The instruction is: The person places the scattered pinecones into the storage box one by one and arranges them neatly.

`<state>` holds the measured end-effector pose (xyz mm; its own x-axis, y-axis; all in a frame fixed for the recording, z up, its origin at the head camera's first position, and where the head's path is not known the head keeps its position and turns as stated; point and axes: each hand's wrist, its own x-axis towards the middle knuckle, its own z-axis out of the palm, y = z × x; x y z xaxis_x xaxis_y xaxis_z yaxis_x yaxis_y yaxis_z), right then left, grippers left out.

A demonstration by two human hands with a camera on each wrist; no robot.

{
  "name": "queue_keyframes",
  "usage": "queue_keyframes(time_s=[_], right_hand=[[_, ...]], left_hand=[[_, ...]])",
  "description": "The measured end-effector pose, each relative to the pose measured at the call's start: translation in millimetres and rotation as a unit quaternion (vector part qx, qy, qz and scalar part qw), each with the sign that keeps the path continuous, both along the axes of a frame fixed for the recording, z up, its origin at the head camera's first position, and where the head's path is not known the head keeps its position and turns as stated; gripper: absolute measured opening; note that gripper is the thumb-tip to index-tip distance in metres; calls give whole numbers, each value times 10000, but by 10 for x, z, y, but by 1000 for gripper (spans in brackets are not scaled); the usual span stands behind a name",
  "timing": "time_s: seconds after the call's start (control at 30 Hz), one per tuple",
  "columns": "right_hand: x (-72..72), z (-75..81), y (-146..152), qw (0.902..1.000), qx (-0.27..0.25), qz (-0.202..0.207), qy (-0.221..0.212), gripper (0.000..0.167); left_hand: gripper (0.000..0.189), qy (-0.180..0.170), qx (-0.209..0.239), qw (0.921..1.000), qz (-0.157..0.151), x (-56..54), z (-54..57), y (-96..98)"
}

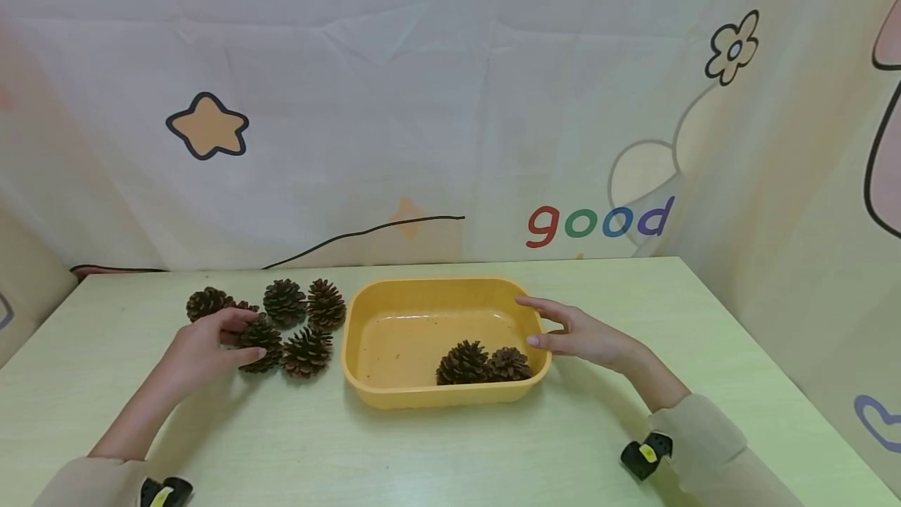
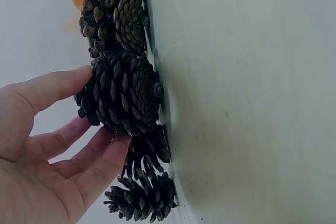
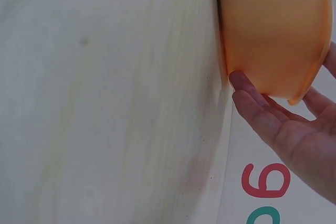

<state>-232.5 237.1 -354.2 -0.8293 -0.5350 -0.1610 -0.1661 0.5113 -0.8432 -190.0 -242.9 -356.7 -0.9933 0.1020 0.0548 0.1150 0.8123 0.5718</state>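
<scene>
My left hand (image 1: 214,344) holds a pine cone (image 2: 123,93) at the left of the table, thumb on one side and fingers on the other. In the left wrist view its scaly base stands close to the tabletop. More pine cones crowd round it, among them one at the back (image 1: 285,302) and one just right of it (image 1: 307,352). To the right stands a yellow plastic basin (image 1: 394,396). Two pine cones (image 1: 462,364) lie in its front right corner. My right hand (image 1: 587,337) grips the basin's right end, with fingertips against the outer wall (image 3: 273,35) and thumb at the rim.
The pale green table (image 1: 450,452) ends at a hanging cloth (image 1: 422,100) printed with a star, a flower and the word "good". A pine cone at the table's back (image 1: 327,304) stands close to the basin's left wall. Each wrist wears a black device (image 1: 646,456).
</scene>
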Motion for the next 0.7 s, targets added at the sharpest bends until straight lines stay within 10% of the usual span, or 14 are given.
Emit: queue_keyframes(time_s=[0.7], right_hand=[[-12, -12, 8, 10000, -43, 35, -9, 67]], left_hand=[[57, 295, 42, 9995, 50, 100, 81, -53]])
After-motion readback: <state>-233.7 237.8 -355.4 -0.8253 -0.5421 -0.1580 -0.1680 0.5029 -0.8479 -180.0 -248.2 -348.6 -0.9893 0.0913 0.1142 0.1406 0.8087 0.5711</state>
